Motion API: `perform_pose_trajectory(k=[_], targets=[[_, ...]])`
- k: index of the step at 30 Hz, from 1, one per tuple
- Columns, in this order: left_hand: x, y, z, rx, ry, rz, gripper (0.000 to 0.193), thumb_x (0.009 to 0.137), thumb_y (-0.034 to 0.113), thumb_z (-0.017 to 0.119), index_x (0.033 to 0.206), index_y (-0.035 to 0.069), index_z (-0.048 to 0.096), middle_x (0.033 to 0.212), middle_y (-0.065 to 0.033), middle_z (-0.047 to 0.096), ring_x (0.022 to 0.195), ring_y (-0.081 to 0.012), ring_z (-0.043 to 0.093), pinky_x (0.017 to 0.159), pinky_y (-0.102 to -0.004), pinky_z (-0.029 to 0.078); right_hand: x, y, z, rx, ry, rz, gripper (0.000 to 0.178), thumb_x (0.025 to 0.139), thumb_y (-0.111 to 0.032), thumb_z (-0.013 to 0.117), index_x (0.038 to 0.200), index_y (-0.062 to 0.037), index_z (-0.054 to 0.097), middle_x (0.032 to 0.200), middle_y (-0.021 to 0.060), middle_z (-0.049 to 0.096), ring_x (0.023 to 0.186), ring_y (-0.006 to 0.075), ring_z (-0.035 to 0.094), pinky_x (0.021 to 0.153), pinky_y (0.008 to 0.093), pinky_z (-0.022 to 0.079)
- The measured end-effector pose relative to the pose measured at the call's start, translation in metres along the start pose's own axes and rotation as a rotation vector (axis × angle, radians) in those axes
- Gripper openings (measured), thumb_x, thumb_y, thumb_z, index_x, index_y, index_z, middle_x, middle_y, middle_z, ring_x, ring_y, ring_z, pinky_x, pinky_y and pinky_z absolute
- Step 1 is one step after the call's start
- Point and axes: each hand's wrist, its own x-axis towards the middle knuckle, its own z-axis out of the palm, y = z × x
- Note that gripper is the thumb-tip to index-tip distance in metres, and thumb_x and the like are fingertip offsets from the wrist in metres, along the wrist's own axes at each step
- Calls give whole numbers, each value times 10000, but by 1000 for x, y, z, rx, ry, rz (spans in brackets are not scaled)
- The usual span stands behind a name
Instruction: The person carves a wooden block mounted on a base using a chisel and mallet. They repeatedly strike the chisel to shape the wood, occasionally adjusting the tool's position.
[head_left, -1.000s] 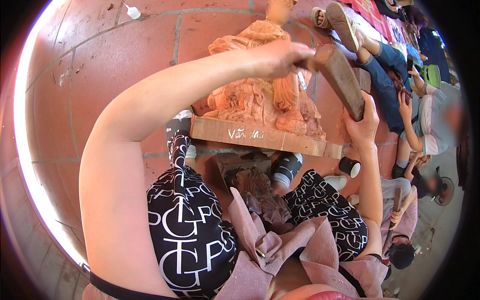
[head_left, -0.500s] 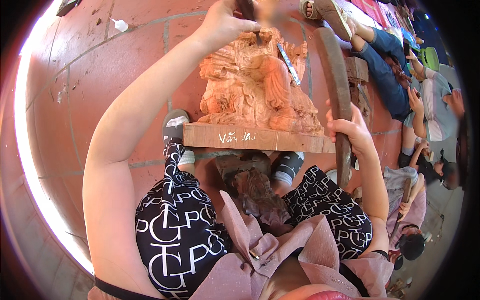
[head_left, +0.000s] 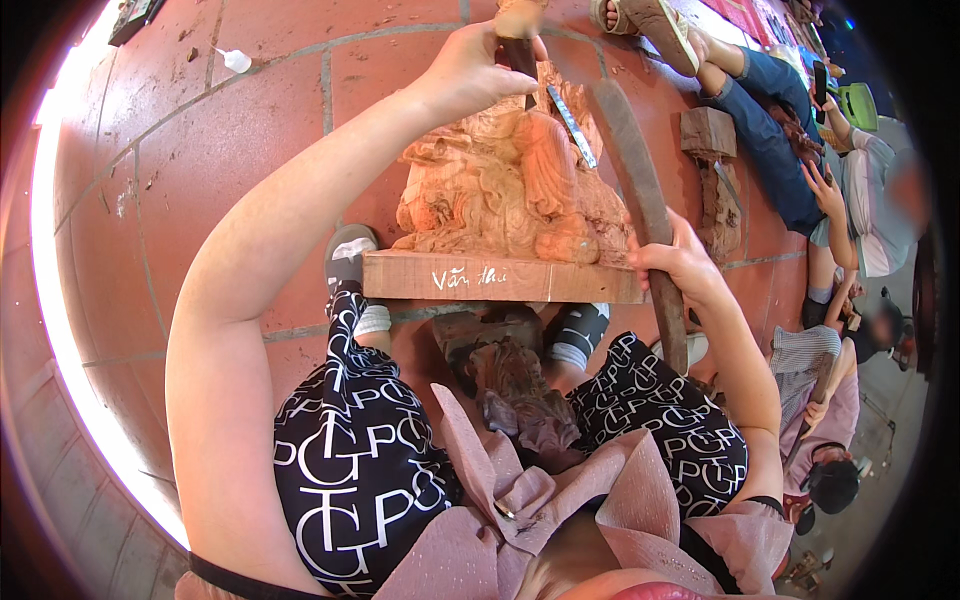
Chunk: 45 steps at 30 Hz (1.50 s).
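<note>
An orange-brown wood carving [head_left: 490, 190] with folds of drapery stands upright on a thick wooden base [head_left: 480, 277] in front of me. At its top, my left hand [head_left: 468, 72] is closed around a dark chisel [head_left: 517, 62], its tip pointing down at the wood. My right hand [head_left: 683, 262] grips the lower part of a long, slightly curved wooden club [head_left: 635, 150], raised beside the carving's right side. A narrow flat metal strip [head_left: 572, 126] with blue on it lies against the carving's upper right. The chisel's tip is partly hidden behind my left fingers.
Between my legs sits a darker carved piece [head_left: 510, 385]. To the right are a wooden block [head_left: 707, 133] and a seated person's legs [head_left: 765, 150]; more people work farther right. A small white bottle [head_left: 236, 61] lies on the red tiled floor [head_left: 240, 150].
My left hand and the chisel have shifted slightly right and down. The club in my right hand has swung left, closer to the carving, which sits slightly farther left.
</note>
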Motion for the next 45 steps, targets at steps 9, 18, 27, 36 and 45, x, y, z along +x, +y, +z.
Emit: perform_pose_trajectory(k=[9,18,27,36,45], targets=[[11,43,14,374,-313,99,232,840,-45,657,1034,74,610,873,-4,624,857,-104,612,820,-302,556,-10,-31,-10,-364,365,-503,449,749,-71,731,1156,-48,545,804,-16,578,697,64,543,642,242,462],[16,41,17,444,-315,239,235,824,-62,682,998,66,590,877,-4,596,824,-113,587,796,-312,569,-17,-37,-13,-547,517,-671,538,757,-106,751,1239,-18,530,945,40,627,875,105,558,808,271,480],[1,40,41,513,-258,466,237,793,-27,697,993,78,626,876,-89,581,862,-287,608,742,-376,506,-14,-36,-7,-630,544,-738,534,770,-100,747,1249,-25,523,978,100,667,888,134,627,807,303,509],[-5,28,31,352,-206,384,318,825,-10,679,1128,84,648,1000,-140,644,948,-343,642,795,-417,528,-6,-33,-12,-1043,597,-812,569,766,-53,681,1307,-67,506,1170,179,639,1056,371,638,882,422,517],[1,23,-4,440,6,220,244,819,-8,754,1019,42,623,931,-28,654,864,-129,646,775,-293,550,-4,-32,-6,-990,576,-721,557,780,-63,691,1307,-68,508,1145,194,642,1048,384,637,886,427,513]])
